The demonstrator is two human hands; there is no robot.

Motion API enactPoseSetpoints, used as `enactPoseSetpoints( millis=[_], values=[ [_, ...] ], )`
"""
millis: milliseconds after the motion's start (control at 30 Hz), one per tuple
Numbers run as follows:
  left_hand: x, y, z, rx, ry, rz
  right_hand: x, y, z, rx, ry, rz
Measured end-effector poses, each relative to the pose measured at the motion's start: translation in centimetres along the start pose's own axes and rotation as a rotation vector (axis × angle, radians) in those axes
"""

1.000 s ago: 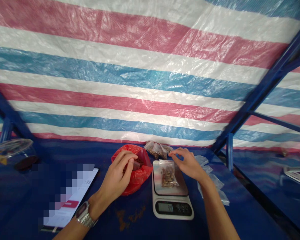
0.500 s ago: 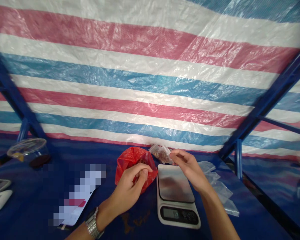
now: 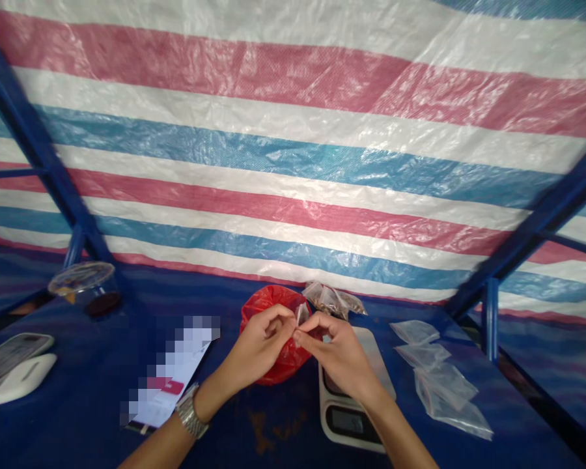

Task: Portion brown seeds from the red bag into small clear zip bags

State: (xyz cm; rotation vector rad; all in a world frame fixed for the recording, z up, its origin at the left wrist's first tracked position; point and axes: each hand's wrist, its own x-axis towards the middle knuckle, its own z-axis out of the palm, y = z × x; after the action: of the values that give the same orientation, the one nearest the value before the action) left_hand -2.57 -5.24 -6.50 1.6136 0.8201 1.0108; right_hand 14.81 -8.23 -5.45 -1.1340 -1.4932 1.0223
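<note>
My left hand [image 3: 260, 343] and my right hand [image 3: 340, 352] meet above an open red plastic bag [image 3: 277, 370]. Both are closed in a pinch on a small clear plastic bag [image 3: 301, 313]; its lower part is hidden by my fingers. Just behind them lie small clear bags with brown contents [image 3: 331, 301], which are too small to identify. A white kitchen scale [image 3: 381, 368] with a metal plate stands under my right hand and forearm, partly covered by them. A metal watch is on my left wrist.
Several flat clear zip bags [image 3: 442, 371] lie right of the scale. On the left are a phone with a blurred screen [image 3: 159, 404], a white case [image 3: 24, 379], another phone [image 3: 17, 352] and a clear plastic tub [image 3: 85, 286]. Blue bars [image 3: 491, 319] and striped sheeting stand behind.
My right hand has moved left from the filled bags behind the scale to meet my left hand. A small clear bag now shows between their fingertips. The camera view has shifted slightly.
</note>
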Motion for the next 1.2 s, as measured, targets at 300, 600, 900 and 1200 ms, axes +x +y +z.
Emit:
enactPoseSetpoints(
  millis=[300, 600, 900, 1200],
  values=[
    [0.1, 0.6, -0.6, 0.022, -0.106, -0.017, 0.1, -0.1, -0.1, -0.023, -0.034, 0.028],
    [0.0, -0.1, -0.1, 0.052, 0.011, 0.026, -0.1, -0.1, 0.6, 0.041, 0.038, 0.045],
    [0.4, 0.4, -2.1, 0.472, 0.327, 0.299, 0.3, 0.3, -0.2, -0.340, 0.160, -0.204],
    [1.3, -0.9, -3.5, 0.304, 0.458, 0.072, 1.6, 3.8, 2.4, -0.861, 0.054, -0.211]
  ],
)
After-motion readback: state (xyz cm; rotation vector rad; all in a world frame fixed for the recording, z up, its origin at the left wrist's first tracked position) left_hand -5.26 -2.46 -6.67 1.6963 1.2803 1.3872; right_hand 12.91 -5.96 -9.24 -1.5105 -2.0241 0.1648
